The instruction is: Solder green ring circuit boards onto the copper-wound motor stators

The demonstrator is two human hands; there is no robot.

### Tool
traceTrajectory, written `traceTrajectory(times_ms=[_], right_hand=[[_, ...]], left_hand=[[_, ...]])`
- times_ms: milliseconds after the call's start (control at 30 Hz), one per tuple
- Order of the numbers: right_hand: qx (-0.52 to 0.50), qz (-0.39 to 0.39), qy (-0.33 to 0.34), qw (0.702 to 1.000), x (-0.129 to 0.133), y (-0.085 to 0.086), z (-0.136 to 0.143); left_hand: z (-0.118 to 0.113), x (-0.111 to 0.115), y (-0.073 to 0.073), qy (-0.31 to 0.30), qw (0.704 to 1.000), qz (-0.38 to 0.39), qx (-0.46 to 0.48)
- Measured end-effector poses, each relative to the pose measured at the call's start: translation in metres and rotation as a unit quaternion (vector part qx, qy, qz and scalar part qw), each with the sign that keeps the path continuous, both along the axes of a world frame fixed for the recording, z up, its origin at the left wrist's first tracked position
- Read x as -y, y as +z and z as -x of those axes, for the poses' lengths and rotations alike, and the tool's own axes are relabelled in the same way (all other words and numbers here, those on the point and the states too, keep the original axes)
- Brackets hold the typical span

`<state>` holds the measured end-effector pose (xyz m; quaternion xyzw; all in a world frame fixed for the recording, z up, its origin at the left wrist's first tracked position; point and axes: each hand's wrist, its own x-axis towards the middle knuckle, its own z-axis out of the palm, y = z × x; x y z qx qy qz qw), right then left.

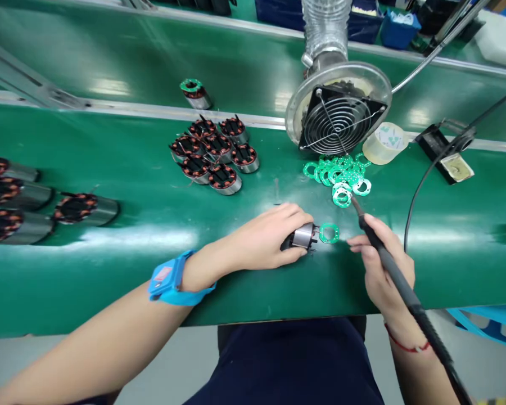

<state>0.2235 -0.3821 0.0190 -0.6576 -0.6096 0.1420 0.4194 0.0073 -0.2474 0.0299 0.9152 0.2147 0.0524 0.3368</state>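
My left hand is wrapped round a motor stator lying on its side on the green bench. At the stator's right end lies a green ring-shaped circuit board. A soldering iron rests in the closed grip of my right hand, its tip pointing up and left at the near edge of a pile of green ring boards. Whether the tip touches a board I cannot tell. A thin strand, perhaps solder wire, seems to show by my right fingertips, but it is too fine to make out.
Several stators stand grouped at centre back, and others at the left. One stator with a green board stands behind. A fume extractor fan, a tape roll and a soldering iron stand line the back. The iron's black cable arcs at right.
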Motion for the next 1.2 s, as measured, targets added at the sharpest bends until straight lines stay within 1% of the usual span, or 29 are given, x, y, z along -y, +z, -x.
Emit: traceTrajectory(times_ms=[100, 167, 200, 267, 400, 533, 767, 867, 967, 1100, 1167, 1200], right_hand=[[-0.061, -0.023, -0.093, 0.994, 0.017, -0.005, 0.009], [-0.086, -0.038, -0.128, 0.987, 0.024, -0.009, 0.014], [-0.097, -0.041, -0.134, 0.985, 0.027, -0.011, 0.015], [-0.12, -0.03, -0.123, 0.985, 0.031, -0.014, 0.017], [-0.151, 0.009, -0.079, 0.985, 0.033, -0.016, 0.018], [-0.16, 0.022, -0.068, 0.984, 0.03, -0.013, 0.02], [-0.185, 0.015, -0.057, 0.981, 0.029, -0.011, 0.022], [-0.167, 0.013, -0.06, 0.984, 0.031, -0.013, 0.022], [-0.092, -0.005, -0.056, 0.994, 0.031, -0.012, 0.022], [0.032, -0.053, 0.0, 0.998, 0.029, -0.007, 0.024], [0.049, -0.054, 0.01, 0.997, 0.029, -0.007, 0.025], [0.035, -0.045, 0.006, 0.998, 0.031, -0.007, 0.025]], left_hand=[[0.002, -0.002, -0.003, -0.019, 1.0, -0.001, 0.015], [0.002, -0.003, -0.006, -0.025, 0.999, 0.003, 0.024], [0.003, -0.004, -0.007, -0.025, 0.999, 0.006, 0.028], [0.002, -0.004, -0.008, -0.018, 0.999, 0.01, 0.039], [0.003, -0.003, -0.009, -0.014, 0.998, 0.007, 0.065], [0.003, -0.002, -0.008, -0.008, 0.997, 0.001, 0.074], [0.002, -0.002, -0.005, 0.0, 0.998, -0.002, 0.064], [0.001, -0.002, -0.004, 0.003, 0.998, -0.001, 0.059], [0.001, -0.001, -0.004, 0.007, 0.999, 0.0, 0.052], [0.001, -0.001, -0.004, 0.012, 0.999, -0.005, 0.051], [0.001, -0.002, -0.004, 0.008, 0.998, -0.009, 0.056], [0.001, -0.002, -0.004, 0.005, 0.998, -0.01, 0.058]])
